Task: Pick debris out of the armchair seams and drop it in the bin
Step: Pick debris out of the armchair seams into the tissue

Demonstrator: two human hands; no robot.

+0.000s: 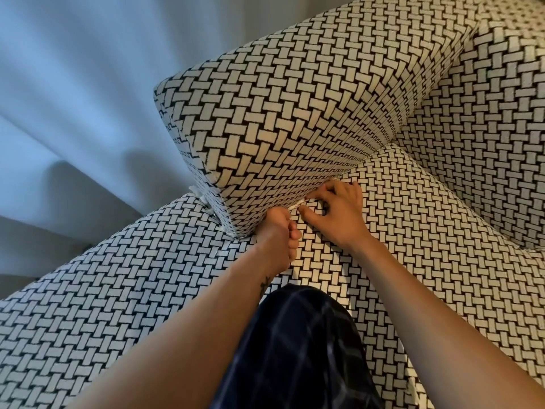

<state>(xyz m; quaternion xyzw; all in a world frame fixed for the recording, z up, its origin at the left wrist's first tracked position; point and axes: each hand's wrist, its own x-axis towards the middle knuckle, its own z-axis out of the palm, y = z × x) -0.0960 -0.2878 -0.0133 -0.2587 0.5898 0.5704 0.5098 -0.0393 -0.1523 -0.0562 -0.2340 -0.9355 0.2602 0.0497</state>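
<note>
Pale blue-grey curtain (73, 98) hangs behind a black-and-white basket-weave fabric armchair (486, 128). Both hands work the seam where the padded armrest (280, 113) meets the seat cushion (427, 246), near the armrest's front corner.

Right hand (339, 215): thumb and forefinger pinch a small white strip of debris (295, 206), half drawn from the seam. Its long axis runs along the seam, its free end toward the left hand. The right hand is the nearer.

Left hand (278, 231): fingers curled, pressed against the armrest base just beside the strip. Cannot tell whether it holds anything.

Small white scraps (203, 199), possibly more debris, show at the armrest's front edge. Dark checked trouser knee (295, 343) rests on the cushion's front edge. No bin in view, so the drop will need a turn away.
</note>
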